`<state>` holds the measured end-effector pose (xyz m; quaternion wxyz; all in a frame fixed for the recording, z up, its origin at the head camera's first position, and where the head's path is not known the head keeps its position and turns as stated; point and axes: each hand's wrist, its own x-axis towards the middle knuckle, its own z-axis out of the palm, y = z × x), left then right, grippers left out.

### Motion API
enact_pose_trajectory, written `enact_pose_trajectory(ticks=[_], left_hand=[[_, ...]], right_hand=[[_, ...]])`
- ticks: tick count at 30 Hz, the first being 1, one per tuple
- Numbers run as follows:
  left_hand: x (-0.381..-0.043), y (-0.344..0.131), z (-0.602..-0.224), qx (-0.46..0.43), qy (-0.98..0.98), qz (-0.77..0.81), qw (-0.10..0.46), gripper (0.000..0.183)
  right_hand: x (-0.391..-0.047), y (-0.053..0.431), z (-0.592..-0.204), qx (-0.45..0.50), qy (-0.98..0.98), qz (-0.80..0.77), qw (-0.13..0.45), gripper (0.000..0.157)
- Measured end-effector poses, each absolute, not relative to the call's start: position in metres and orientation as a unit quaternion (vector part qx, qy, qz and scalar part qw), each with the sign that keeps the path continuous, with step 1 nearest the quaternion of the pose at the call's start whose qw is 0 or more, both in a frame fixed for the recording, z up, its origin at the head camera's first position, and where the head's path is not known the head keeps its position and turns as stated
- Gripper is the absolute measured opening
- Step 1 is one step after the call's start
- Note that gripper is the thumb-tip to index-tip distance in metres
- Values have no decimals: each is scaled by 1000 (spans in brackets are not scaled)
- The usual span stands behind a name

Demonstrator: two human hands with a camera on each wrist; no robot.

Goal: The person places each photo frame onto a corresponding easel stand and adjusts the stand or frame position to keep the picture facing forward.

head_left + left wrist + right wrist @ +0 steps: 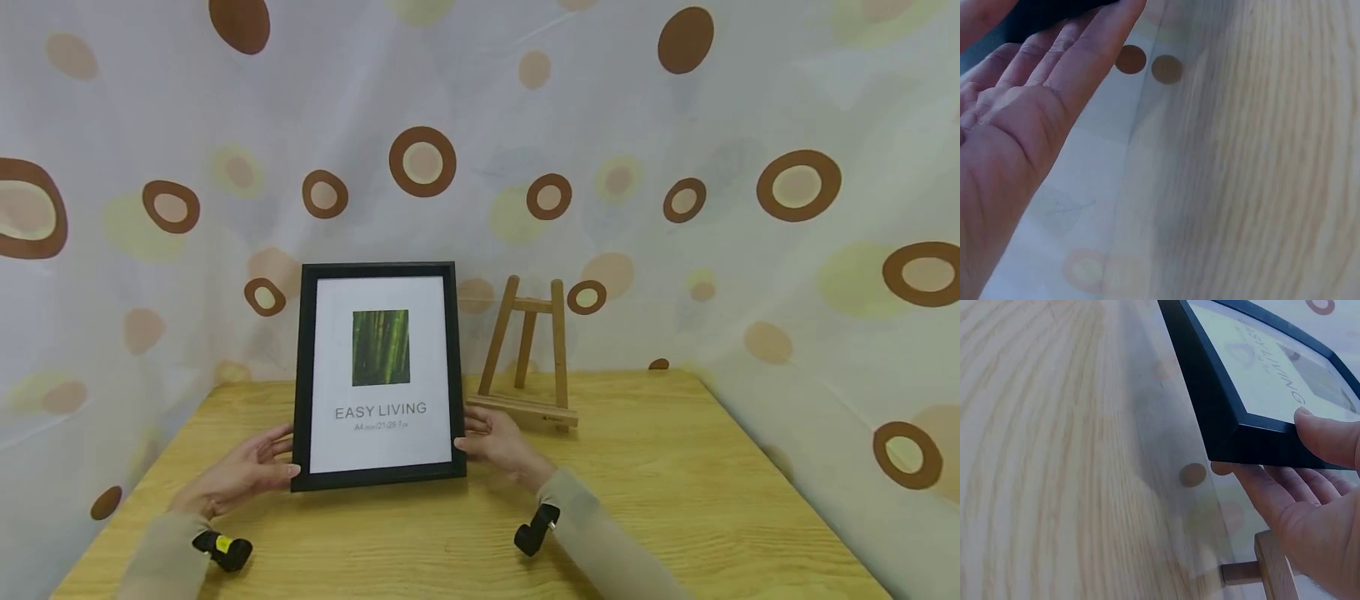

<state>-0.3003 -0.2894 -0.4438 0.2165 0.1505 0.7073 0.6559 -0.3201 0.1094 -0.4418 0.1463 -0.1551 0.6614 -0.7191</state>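
While left hand and right hand grip it, the frame is between them.

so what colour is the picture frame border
The border is black, seen best in the head view.

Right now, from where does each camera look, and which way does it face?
Head: worn on the head, looking forward and down at the picture frame, easel and table; left hand, right hand and sleeves show.
Left wrist: worn there, looking past the visible left hand along the table.
Right wrist: worn there, looking at the picture frame's corner, right hand visible.
Head and right wrist share picture frame, easel and table.
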Motion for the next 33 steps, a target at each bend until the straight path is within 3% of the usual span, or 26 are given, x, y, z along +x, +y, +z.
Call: enact_pose_trajectory(ticks=[18, 33], left_hand=[[-314, -257, -435, 160, 726, 646, 173, 88], [-321, -238, -432, 181, 735, 636, 151, 80]], right_hand=[[-324, 140, -432, -164, 692, -697, 97, 63], [-328, 157, -434, -167, 659, -723, 123, 65]])
